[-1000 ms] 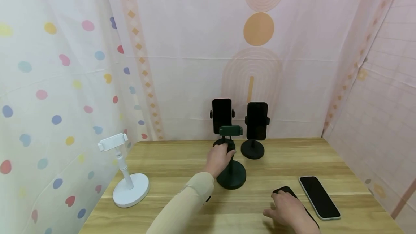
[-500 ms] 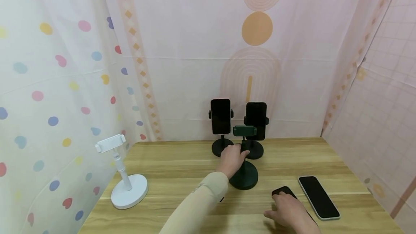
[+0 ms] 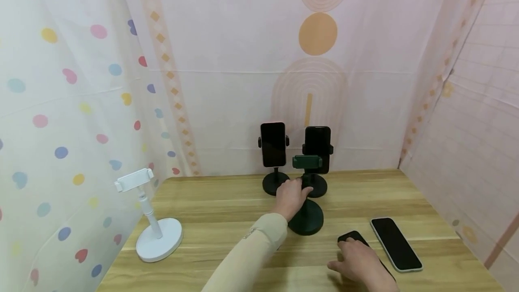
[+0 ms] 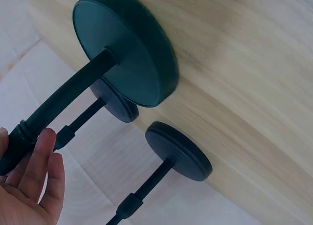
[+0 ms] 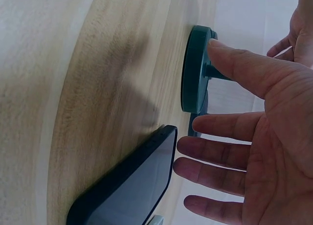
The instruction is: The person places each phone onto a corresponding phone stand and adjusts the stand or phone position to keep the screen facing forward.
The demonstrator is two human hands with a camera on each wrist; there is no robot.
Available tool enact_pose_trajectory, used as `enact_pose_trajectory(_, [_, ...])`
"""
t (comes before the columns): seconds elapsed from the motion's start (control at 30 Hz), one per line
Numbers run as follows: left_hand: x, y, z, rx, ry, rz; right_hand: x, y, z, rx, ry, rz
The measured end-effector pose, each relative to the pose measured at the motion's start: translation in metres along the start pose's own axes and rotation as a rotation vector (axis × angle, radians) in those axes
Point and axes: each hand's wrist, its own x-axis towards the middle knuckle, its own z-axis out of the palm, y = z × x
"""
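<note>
My left hand [image 3: 291,196] grips the upper stem of a dark green phone stand [image 3: 307,220]. In the left wrist view, fingers and thumb of the left hand [image 4: 32,191] wrap the ribbed collar of the stand [image 4: 122,49]. Its round base rests on the table, and its clamp holds no phone. My right hand [image 3: 358,260] is over a black phone [image 3: 353,235] lying on the table, hiding most of it. In the right wrist view, the right hand [image 5: 264,151] has its fingers extended and apart beside the phone [image 5: 142,181]; whether they touch it I cannot tell.
Two black stands behind hold upright phones, one at left [image 3: 273,144] and one at right [image 3: 317,141], partly hidden by the green clamp. A white stand [image 3: 160,238] is at left. A pale-cased phone [image 3: 396,244] lies at right on the wooden table [image 3: 219,206]. Curtains surround it.
My left hand has carried the green stand to the right, from before the left black stand to before the right one. Over the last half second it barely moved. The right hand stayed put.
</note>
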Motion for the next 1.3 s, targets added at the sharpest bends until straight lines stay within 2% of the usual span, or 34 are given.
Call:
enact_pose_trajectory(0.3, [0.003,0.001,-0.001,0.039,0.002,-0.006,0.001,0.004,0.002,0.003,0.027,0.000])
enact_pose_trajectory(0.67, [0.008,0.000,0.000,0.048,-0.030,-0.010,0.003,0.010,0.004,-0.008,0.083,-0.003])
enact_pose_trajectory(0.93, [0.008,-0.002,0.000,0.030,-0.041,-0.019,0.004,0.019,-0.002,-0.010,0.076,0.023])
enact_pose_trajectory(1.17, [0.009,-0.002,-0.001,0.025,-0.033,-0.008,0.007,0.032,-0.009,-0.007,0.057,0.082])
enact_pose_trajectory(1.3, [0.009,-0.003,0.000,0.024,-0.032,-0.002,0.004,0.039,-0.012,-0.018,0.073,0.107])
